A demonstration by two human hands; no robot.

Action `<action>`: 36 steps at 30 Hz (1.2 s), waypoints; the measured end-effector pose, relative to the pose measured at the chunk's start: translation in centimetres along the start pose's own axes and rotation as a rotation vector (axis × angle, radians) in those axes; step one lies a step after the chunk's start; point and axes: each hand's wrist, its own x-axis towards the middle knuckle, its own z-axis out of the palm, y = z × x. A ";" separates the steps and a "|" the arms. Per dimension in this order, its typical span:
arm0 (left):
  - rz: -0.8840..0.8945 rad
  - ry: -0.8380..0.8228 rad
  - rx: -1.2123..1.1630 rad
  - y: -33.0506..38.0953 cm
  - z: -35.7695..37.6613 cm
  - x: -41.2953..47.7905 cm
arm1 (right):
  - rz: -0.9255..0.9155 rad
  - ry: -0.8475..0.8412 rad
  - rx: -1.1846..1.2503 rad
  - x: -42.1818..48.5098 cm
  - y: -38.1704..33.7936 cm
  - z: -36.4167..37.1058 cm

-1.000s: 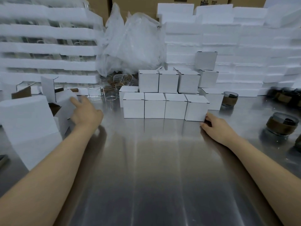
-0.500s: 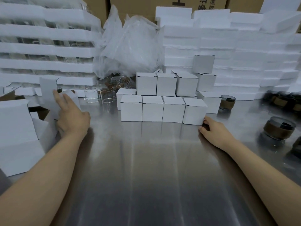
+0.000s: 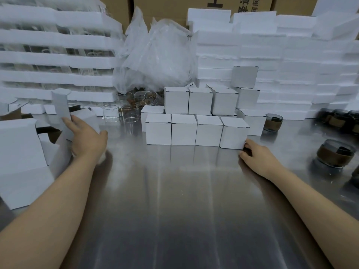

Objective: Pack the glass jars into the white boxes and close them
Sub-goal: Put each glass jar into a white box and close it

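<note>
A thin, unfolded white cardboard box (image 3: 81, 121) at the counter's (image 3: 174, 200) left is gripped by the left hand (image 3: 85, 140), fingers wrapped round it; it is judged light and crushable, best held by its edges. The right hand (image 3: 256, 158) rests loosely curled, empty, against the closed white boxes (image 3: 196, 131). Clear glass jars (image 3: 110, 113) behind are judged slippery and fragile, best taken round the wall.

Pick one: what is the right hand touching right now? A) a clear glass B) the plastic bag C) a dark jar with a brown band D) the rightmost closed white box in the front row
D: the right hand rests on the steel table with its fingertips against the lower right corner of the rightmost front-row box; the nearest dark jar sits apart to its right.
</note>
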 end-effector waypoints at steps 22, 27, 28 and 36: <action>0.455 0.028 -1.166 14.9 -1.9 -12.7 | -0.040 0.331 0.203 -0.4 -0.7 -0.3; -0.039 -0.546 -1.395 15.0 0.4 -15.0 | -0.384 0.508 0.324 -1.8 -4.2 -0.3; -0.092 -0.622 -1.356 14.3 1.2 -15.3 | -0.473 0.459 0.273 -2.2 -4.8 -0.1; 0.019 -0.793 -1.040 12.6 3.3 -15.8 | -0.686 0.228 0.066 -2.6 -5.3 0.6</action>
